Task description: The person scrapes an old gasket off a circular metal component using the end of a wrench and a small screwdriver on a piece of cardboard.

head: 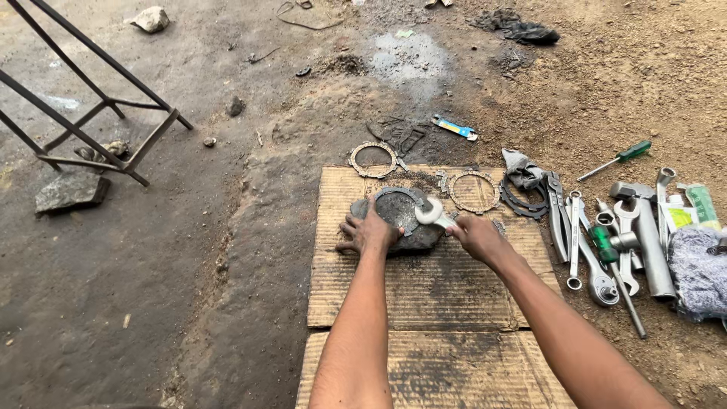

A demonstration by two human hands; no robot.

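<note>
My left hand point(369, 232) presses flat on a dark flat stone point(401, 220) that lies on a sheet of cardboard point(432, 288). A thin metal ring plate point(394, 192) rests on top of the stone. My right hand point(475, 236) grips the handle of a silver open-end wrench point(430, 212), whose head sits over the right edge of the ring plate. Two more toothed ring plates lie nearby: one ring point(372, 159) off the cardboard's far left corner, another ring point(473, 192) on its far right part.
Right of the cardboard on the dirt lie dark rings point(524, 204), pliers point(559, 216), several wrenches point(575, 238), a ratchet point(603, 284), a green screwdriver point(617, 159), a metal pipe tool point(651, 235), tubes and a rag point(697, 269). A metal frame point(91, 106) and stones stand far left.
</note>
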